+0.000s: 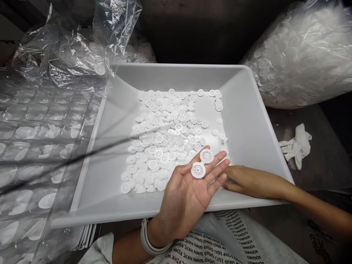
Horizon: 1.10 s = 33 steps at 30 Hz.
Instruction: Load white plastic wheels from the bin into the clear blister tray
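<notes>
Left hand above the near edge of the plastic tray: fully open, palm up, fingers spread slightly, not gripping. Two white plastic discs lying loose on palm and finger bases. Right hand flat, palm down, fingers extended and empty, fingertips just beside the left hand. Loose pile of discs across the tray floor, reaching toward the far edge; few strays near the right wall. Beyond the far right corner, clear bag packed with discs; at left, clear moulded plastic sheet.
</notes>
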Each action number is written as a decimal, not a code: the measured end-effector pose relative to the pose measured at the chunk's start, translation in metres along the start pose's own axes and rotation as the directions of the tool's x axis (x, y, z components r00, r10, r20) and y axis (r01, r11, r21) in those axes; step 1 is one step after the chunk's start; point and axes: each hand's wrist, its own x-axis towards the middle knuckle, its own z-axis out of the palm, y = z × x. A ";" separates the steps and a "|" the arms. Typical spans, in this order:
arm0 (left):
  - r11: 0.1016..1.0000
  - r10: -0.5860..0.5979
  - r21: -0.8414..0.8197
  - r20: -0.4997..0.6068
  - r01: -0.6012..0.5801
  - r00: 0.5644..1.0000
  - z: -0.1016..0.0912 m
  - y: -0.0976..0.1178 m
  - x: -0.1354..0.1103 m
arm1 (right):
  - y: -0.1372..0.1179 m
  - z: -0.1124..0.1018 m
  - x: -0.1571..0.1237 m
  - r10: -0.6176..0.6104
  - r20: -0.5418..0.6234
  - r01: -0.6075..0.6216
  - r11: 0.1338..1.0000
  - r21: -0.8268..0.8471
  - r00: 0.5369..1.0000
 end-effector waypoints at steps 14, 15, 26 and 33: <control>0.998 0.055 -0.009 0.000 -0.055 0.999 0.000 -0.001 0.001 | -0.038 -0.018 -0.015 0.114 -0.688 0.088 0.964 0.252 0.717; 0.998 0.062 -0.016 0.010 -0.062 0.998 0.000 -0.002 0.002 | -0.047 -0.014 -0.013 0.105 -0.733 0.126 0.959 0.252 0.672; 0.993 0.088 -0.079 0.047 -0.084 0.995 0.005 -0.003 0.004 | -0.075 0.018 0.000 0.057 -0.808 0.067 0.991 0.119 0.587; 0.996 0.065 -0.056 0.013 -0.064 0.998 0.003 -0.003 0.003 | -0.074 0.019 0.003 0.021 -0.891 -0.082 0.996 -0.018 0.453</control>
